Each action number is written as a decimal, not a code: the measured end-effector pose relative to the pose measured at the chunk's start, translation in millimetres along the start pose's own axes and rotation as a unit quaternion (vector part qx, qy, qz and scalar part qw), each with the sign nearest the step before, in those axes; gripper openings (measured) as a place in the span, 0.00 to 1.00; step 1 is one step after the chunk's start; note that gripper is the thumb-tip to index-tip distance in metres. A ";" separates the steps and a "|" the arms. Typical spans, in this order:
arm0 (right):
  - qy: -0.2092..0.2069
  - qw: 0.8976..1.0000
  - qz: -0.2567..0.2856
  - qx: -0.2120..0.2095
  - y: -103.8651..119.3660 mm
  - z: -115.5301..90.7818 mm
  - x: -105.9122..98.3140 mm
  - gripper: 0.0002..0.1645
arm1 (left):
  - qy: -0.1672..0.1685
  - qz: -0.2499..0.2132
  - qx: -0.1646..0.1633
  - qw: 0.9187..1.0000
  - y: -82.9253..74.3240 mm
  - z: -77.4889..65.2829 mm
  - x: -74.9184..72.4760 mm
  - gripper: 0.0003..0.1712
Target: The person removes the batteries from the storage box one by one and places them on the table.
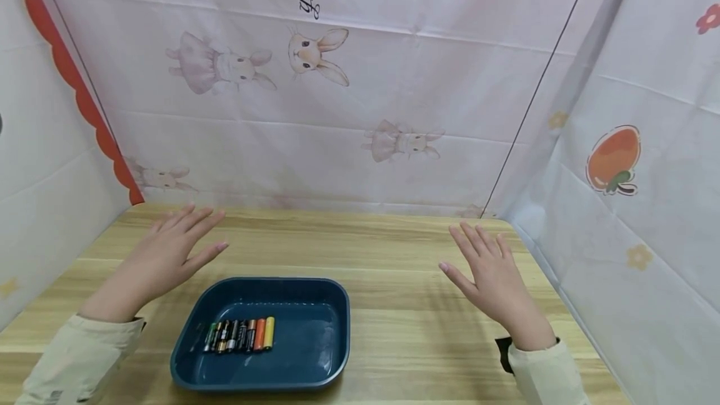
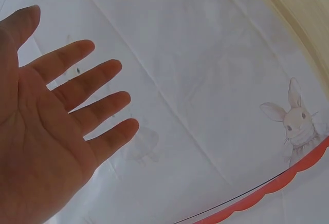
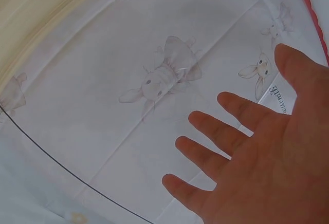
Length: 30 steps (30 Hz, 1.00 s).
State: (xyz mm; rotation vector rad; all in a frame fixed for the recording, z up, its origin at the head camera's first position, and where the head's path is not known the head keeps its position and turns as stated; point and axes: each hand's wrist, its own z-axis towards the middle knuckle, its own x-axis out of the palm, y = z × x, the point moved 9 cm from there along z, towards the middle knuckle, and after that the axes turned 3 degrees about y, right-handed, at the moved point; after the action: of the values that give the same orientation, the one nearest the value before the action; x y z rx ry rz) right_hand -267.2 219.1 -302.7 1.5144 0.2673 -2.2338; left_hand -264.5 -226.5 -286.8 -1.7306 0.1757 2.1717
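Note:
My left hand (image 1: 163, 259) is held out above the table, beyond the upper left corner of a dark blue tray (image 1: 304, 378), with its fingers spread and nothing in it. Over the table's right side, my right hand (image 1: 490, 277) is likewise spread and holds nothing. Inside the tray, towards its left half, several batteries (image 1: 240, 335) lie side by side in a row; the rightmost are orange and yellow, the others mostly dark. In the left wrist view the bare palm (image 2: 43, 126) shows, and the right wrist view shows the other bare palm (image 3: 267, 167).
A wood-grain table (image 1: 405, 305) carries the tray. Behind it hangs a pale cloth (image 1: 337, 161) printed with rabbits. More white cloth walls (image 1: 635, 224) close in the sides, the left one with a red scalloped border (image 1: 84, 102).

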 end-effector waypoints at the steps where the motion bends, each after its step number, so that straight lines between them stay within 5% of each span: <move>1: -0.001 1.000 0.000 -0.002 0.3 0.4 0.3 0.41 | 0.000 -0.001 0.000 1.000 -0.2 0.0 0.0 0.39; 8: 0.001 1.000 0.002 -0.015 2.0 0.8 3.2 0.41 | -0.007 0.003 0.034 0.999 -4.6 -0.3 5.4 0.32; 22: 0.045 0.999 0.016 -0.015 6.7 -4.5 15.8 0.40 | 0.090 -0.104 0.035 0.990 10.4 -0.2 43.2 0.20; 30: 0.049 0.999 0.012 -0.018 11.6 -11.1 19.9 0.39 | 0.148 -0.167 0.034 0.974 20.1 -1.2 65.1 0.17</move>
State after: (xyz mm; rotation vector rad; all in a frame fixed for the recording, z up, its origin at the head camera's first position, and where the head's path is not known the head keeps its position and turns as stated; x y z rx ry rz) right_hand -259.0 208.3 -324.3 1.6010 0.3154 -2.1292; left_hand -282.6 -232.7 -352.3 -1.8818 0.0271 1.6499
